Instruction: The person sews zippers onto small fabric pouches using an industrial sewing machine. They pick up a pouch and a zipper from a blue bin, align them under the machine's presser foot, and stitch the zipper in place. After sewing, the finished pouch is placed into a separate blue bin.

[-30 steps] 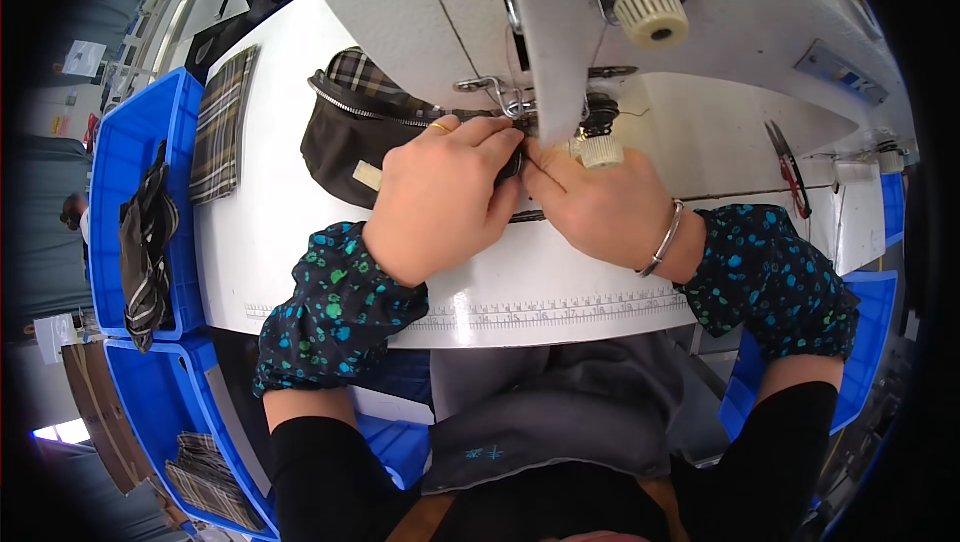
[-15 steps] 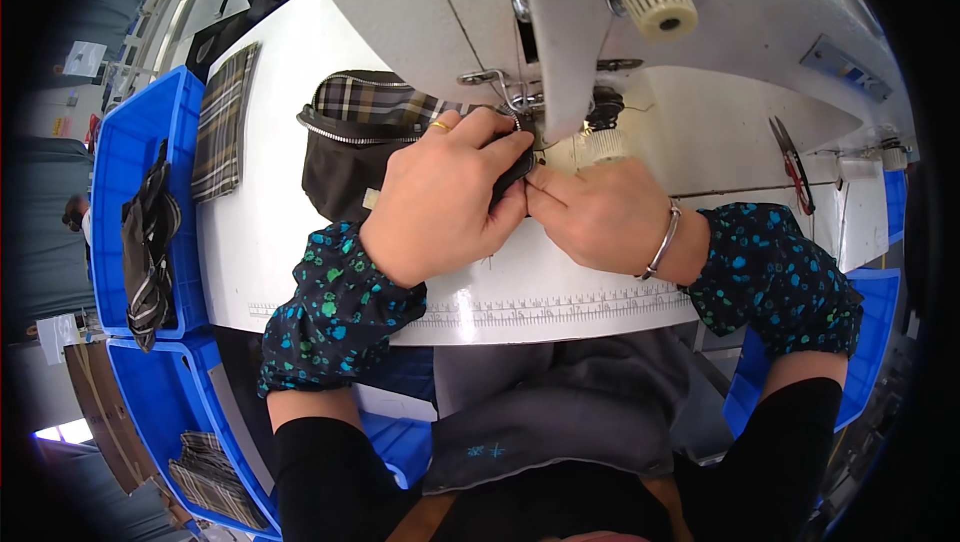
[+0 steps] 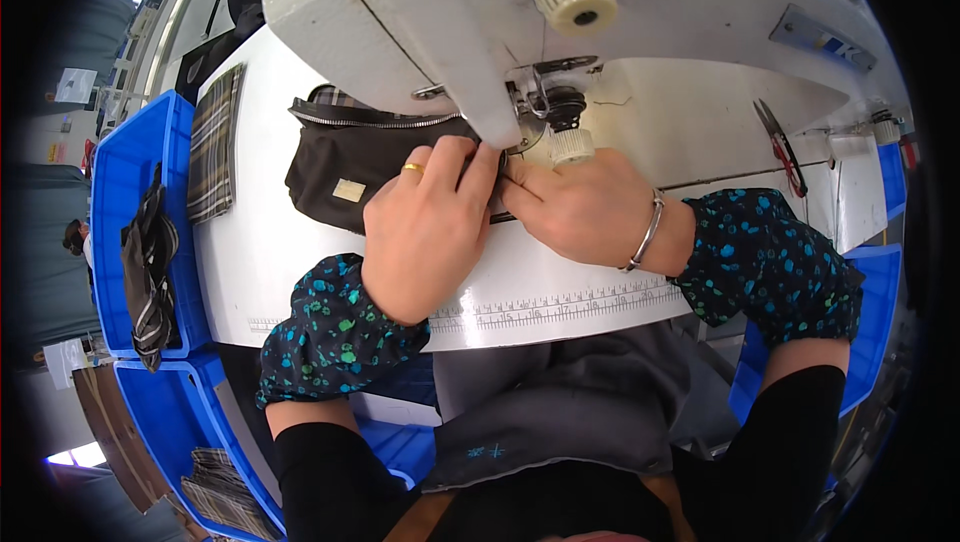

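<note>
Plaid cloth piece [image 3: 212, 144] at table's left edge; blue bins [image 3: 120, 182] beside table; scissors [image 3: 778, 145] near right edge.

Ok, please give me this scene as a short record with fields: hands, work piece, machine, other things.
left hand: flat on the black fabric piece, ring on one finger
right hand: pressing the same piece beside the needle area, bracelet on the wrist
work piece: black fabric piece with zipper and plaid lining
machine: white sewing machine over the white table
other: plaid fabric, blue bins, scissors
</note>
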{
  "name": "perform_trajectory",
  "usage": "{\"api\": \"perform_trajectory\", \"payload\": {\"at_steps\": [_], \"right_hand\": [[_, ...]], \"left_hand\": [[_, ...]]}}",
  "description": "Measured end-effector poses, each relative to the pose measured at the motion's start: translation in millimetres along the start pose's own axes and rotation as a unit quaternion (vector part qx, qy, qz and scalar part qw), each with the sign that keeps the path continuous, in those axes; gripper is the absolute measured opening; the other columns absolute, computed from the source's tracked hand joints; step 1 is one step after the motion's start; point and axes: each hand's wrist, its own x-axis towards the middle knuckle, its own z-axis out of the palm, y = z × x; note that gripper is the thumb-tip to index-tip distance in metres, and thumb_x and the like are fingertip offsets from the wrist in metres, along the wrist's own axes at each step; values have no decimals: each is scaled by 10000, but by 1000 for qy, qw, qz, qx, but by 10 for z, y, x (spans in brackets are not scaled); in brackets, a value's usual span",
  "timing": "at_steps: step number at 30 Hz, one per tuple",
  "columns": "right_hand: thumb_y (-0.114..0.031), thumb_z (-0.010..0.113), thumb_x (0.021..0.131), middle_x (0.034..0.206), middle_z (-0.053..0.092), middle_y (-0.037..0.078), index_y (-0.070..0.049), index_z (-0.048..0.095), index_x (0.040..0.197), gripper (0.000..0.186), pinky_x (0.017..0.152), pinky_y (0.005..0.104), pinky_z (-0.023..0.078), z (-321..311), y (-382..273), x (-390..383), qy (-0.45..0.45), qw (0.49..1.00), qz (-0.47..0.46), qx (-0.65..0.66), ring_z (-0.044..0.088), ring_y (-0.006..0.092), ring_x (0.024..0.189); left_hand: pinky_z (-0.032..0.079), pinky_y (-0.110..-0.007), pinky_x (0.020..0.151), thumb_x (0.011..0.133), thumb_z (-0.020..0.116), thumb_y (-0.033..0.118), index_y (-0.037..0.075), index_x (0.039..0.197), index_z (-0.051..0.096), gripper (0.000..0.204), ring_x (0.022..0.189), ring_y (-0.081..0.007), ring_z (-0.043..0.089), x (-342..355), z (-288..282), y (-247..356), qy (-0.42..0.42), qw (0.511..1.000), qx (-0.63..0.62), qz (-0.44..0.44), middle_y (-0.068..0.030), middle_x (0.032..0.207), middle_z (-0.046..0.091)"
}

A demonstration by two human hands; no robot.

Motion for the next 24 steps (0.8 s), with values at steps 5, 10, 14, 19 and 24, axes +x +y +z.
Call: {"api": "perform_trajectory", "payload": {"at_steps": [5, 10, 14, 19, 24], "right_hand": [[-167, 686, 820, 1179, 731, 75, -76, 733, 1043, 246, 439, 302, 471, -11, -1, 3, 1, 1000, -3, -18, 662, 134, 571], [-301, 738, 824, 1153, 735, 100, -75, 729, 1044, 315, 478, 306, 491, -11, -2, -4, 1, 1000, -7, -10, 666, 130, 606], [-378, 752, 815, 1095, 733, 101, -71, 726, 1062, 395, 543, 304, 504, -63, -76, -14, 17, 997, -76, 6, 634, 138, 633], [-242, 700, 802, 1038, 727, 136, -29, 737, 1039, 321, 556, 289, 485, 25, -177, -64, 36, 991, -93, -90, 612, 141, 637], [-156, 670, 799, 885, 716, 215, 15, 719, 856, 187, 476, 291, 488, 15, -140, -6, 82, 985, -136, -65, 634, 184, 557]], "left_hand": [[578, -325, 767, 806, 687, 114, 47, 1180, 663, 380, 924, -229, 667, -15, -21, 4, 23, 998, 41, 44, -51, 1013, 660], [565, -368, 730, 835, 681, 61, 66, 1160, 663, 325, 900, -279, 672, -7, -45, -46, -13, 1000, -2, 8, -79, 1013, 672], [547, -406, 694, 933, 647, 45, 17, 1115, 659, 185, 837, -365, 670, 56, -74, -144, -28, 988, -149, -40, -153, 978, 671], [545, -408, 690, 946, 638, 26, -9, 1105, 659, 164, 798, -390, 665, 52, -8, -117, -14, 978, -200, -52, -172, 974, 676], [564, -362, 686, 867, 724, 75, 153, 1150, 734, 294, 876, -265, 700, 2, -39, -39, -41, 991, -122, -41, -19, 1001, 670]]}}
